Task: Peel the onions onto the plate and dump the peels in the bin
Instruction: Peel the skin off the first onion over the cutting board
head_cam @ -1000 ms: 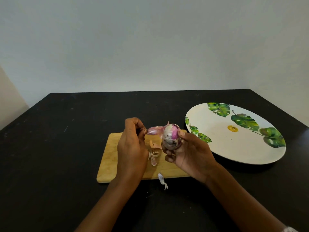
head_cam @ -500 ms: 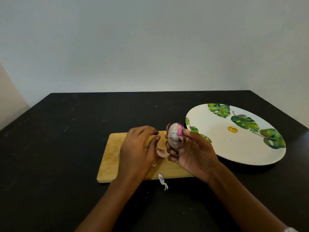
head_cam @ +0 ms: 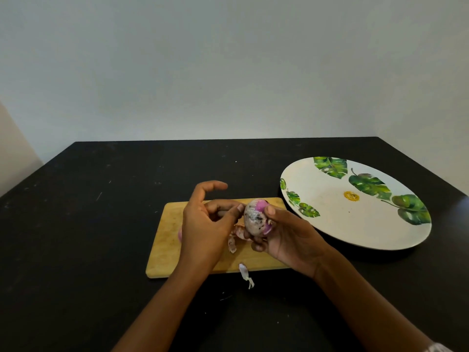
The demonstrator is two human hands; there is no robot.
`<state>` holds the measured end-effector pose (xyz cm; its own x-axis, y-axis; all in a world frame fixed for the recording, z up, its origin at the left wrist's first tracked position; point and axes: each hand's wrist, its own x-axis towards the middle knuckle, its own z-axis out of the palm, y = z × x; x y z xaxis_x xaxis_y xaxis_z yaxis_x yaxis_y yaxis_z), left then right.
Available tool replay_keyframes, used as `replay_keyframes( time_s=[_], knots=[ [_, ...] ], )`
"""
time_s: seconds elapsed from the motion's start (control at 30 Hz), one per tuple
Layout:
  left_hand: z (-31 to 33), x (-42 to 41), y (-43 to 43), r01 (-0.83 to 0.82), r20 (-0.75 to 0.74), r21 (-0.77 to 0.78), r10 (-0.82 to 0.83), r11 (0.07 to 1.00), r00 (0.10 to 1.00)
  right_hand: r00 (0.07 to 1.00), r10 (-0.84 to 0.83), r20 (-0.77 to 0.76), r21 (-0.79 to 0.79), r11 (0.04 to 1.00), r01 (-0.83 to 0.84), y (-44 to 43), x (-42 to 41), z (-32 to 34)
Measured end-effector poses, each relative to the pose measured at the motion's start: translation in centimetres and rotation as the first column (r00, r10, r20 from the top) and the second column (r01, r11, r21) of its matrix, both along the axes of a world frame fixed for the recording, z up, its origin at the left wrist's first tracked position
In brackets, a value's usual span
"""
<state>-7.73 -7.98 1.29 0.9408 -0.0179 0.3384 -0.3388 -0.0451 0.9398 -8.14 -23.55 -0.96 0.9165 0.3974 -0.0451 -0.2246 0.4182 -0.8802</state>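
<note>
Onion (head_cam: 256, 217), part-peeled, mottled: held above cutting board (head_cam: 167, 245), gripped in right hand (head_cam: 286, 240); left hand (head_cam: 205, 224) thumb at its skin, pinch not discernible. Risk: peels (head_cam: 232, 246) land off plate (head_cam: 355, 224), one scrap (head_cam: 245, 271) on table (head_cam: 101, 224); brittle skin likely scatters more.

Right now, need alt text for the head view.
A right hand holds a partly peeled onion above a wooden board, with the left hand bringing its fingers to the onion's side. Loose peels lie on the board and one on the black table; a leaf-print plate sits to the right.
</note>
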Motion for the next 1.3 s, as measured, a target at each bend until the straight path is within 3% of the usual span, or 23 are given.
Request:
replay_keyframes(
  time_s=[0.27, 0.43, 0.6, 0.8, 1.03, 1.3],
  knots=[
    [-0.1, 0.5, 0.2, 0.003, 0.049, 0.013, -0.004, 1.0, 0.999, 0.986, -0.154, -0.061, 0.024, 0.987, 0.156, -0.3, 0.6, -0.4],
    [-0.9, 0.6, 0.3, -0.104, 0.209, 0.194, 0.063, 0.975, 0.976, 0.971, -0.228, -0.068, -0.046, 0.973, 0.225, -0.1, 0.5, -0.1],
    [-0.9, 0.4, 0.2, -0.08, 0.309, 0.324, -0.026, 0.943, 0.951, 0.972, -0.233, -0.032, -0.144, 0.963, 0.227, 0.4, 0.3, 0.1],
    [-1.8, 0.6, 0.2, -0.228, 0.538, 0.572, -0.151, 0.788, 0.83, 0.968, -0.249, 0.034, -0.223, 0.942, 0.25, 0.6, 0.4, -0.2],
    [-2.1, 1.0, 0.3, -0.333, 0.639, 0.569, -0.15, 0.751, 0.754, 0.964, -0.255, 0.074, -0.32, 0.91, 0.265, 0.8, 0.4, -0.2],
    [-2.1, 1.0, 0.4, -0.277, 0.592, 0.515, -0.103, 0.811, 0.799, 0.96, -0.27, 0.074, -0.318, 0.906, 0.28, 0.7, 0.6, -0.5]
  ],
)
